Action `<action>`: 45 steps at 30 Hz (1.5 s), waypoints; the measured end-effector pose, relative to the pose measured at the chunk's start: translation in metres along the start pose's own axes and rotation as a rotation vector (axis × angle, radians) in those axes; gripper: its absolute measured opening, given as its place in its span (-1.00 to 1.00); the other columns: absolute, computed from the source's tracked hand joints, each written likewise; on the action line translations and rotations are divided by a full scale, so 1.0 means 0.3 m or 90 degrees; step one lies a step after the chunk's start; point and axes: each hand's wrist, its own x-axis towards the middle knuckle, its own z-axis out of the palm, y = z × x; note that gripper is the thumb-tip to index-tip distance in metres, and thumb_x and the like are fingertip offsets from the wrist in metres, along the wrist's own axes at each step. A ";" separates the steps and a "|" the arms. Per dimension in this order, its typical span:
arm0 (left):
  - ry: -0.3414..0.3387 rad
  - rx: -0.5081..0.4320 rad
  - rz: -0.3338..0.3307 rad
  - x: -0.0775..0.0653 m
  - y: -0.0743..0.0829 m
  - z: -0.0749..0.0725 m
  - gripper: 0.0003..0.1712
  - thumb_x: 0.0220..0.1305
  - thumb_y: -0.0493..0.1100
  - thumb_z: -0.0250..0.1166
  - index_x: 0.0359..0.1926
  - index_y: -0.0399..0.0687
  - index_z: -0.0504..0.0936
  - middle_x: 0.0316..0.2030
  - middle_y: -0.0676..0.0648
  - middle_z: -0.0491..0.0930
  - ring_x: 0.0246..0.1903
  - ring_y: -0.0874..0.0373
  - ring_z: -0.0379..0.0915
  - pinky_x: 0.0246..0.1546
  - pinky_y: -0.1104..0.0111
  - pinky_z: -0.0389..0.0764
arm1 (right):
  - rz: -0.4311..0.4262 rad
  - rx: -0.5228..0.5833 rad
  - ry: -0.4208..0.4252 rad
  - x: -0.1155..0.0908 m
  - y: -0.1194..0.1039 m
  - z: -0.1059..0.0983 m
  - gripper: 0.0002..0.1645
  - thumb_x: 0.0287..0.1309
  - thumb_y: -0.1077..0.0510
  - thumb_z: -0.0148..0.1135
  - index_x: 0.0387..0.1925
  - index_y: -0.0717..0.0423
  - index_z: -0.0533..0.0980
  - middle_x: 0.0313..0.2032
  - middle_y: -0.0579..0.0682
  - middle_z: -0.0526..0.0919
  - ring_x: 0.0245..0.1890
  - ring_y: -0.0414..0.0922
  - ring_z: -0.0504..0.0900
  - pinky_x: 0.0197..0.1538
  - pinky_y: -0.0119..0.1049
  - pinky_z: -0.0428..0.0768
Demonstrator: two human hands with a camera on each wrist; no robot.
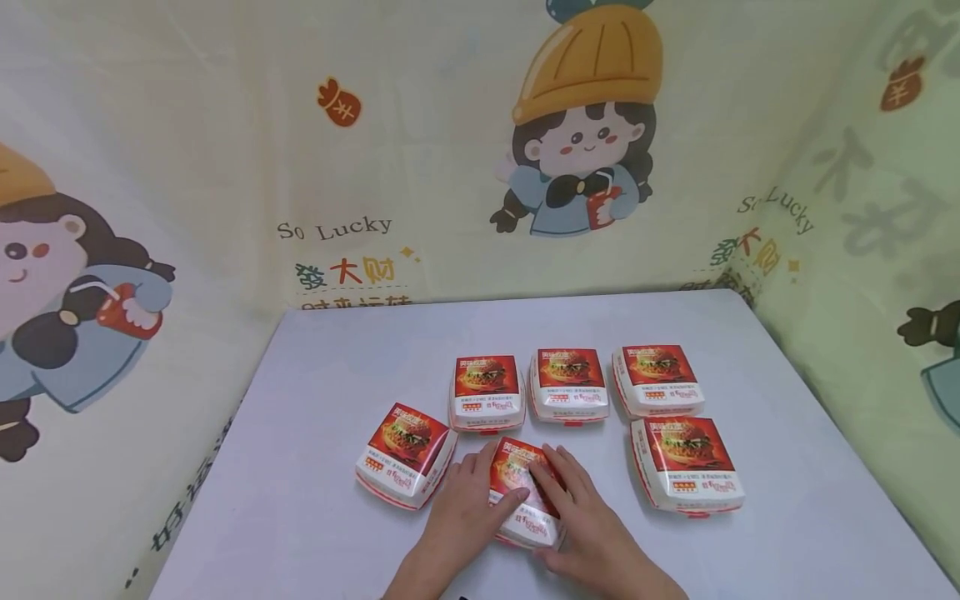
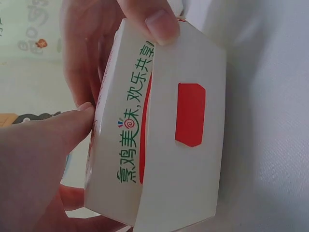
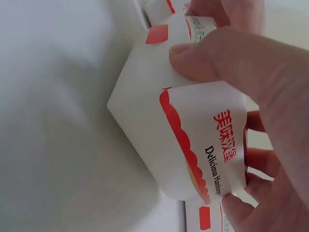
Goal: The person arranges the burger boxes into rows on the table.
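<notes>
A hamburger box [image 1: 517, 468] with a red burger picture on its lid sits between both hands at the front middle of the table, turned slightly. My left hand [image 1: 463, 505] grips its left side, with the thumb over the lid. On the right, my right hand [image 1: 592, 527] holds the box with fingers along the lid's edge and the thumb low at the front corner. The left wrist view shows the white front wall [image 2: 181, 169] with a red tab, its lid edge lying over the lower part. "Delicious Hamburger" lettering marks the side in the right wrist view.
Left of the hands lies a tilted matching box [image 1: 405, 454]. Behind stand three more, a left one [image 1: 487, 392], a middle one [image 1: 568, 383] and a right one [image 1: 658, 379]. Another box [image 1: 686, 462] sits at right. Printed cloth [image 1: 450, 167] encloses the white table [image 1: 300, 400].
</notes>
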 end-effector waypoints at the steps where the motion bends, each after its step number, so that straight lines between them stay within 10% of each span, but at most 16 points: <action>1: 0.004 -0.002 0.002 -0.002 0.000 -0.001 -0.01 0.14 0.39 0.31 0.44 0.00 0.26 0.18 -0.20 0.49 0.08 -0.07 0.40 0.11 -0.07 0.57 | -0.003 0.001 0.000 0.001 0.001 -0.004 0.26 -0.21 -0.07 0.61 0.51 -0.16 0.14 0.53 0.00 0.09 0.52 0.05 0.06 0.25 -0.02 0.55; 17: -0.073 -0.017 0.088 -0.008 -0.042 -0.030 0.10 0.14 0.30 0.38 0.56 0.21 0.01 0.49 -0.11 0.11 0.35 -0.11 0.28 0.21 -0.12 0.51 | -0.073 -0.021 0.028 0.003 0.031 -0.014 0.18 -0.20 -0.02 0.58 0.49 -0.12 0.21 0.52 -0.04 0.14 0.53 0.03 0.07 0.29 -0.05 0.53; 23: -0.121 0.014 0.121 -0.001 -0.059 -0.037 0.24 -0.01 0.26 0.51 0.57 0.25 -0.02 0.57 0.03 -0.11 0.32 -0.03 0.27 0.21 -0.02 0.55 | -0.130 -0.023 0.080 -0.006 0.041 -0.011 0.18 -0.25 0.08 0.61 0.47 0.00 0.25 0.50 -0.05 0.22 0.51 0.05 0.12 0.46 -0.50 0.04; 32: -0.059 0.100 0.193 -0.011 -0.053 -0.014 0.35 -0.22 0.19 0.65 0.53 -0.01 0.08 0.56 0.07 -0.02 0.15 0.07 0.36 0.08 0.23 0.64 | -0.130 -0.049 0.111 0.000 0.034 0.013 0.26 -0.29 0.09 0.63 0.48 0.11 0.19 0.49 0.06 0.21 0.49 0.05 0.18 0.49 -0.62 -0.34; 45: 0.013 0.247 0.277 -0.012 -0.034 0.005 0.33 -0.15 0.24 0.59 0.52 -0.15 0.09 0.56 -0.10 0.00 0.54 0.00 -0.04 0.41 0.13 0.35 | -0.164 -0.055 0.133 0.002 0.054 0.009 0.22 -0.25 0.08 0.65 0.46 0.17 0.22 0.47 0.07 0.27 0.46 0.09 0.24 0.53 -0.54 -0.27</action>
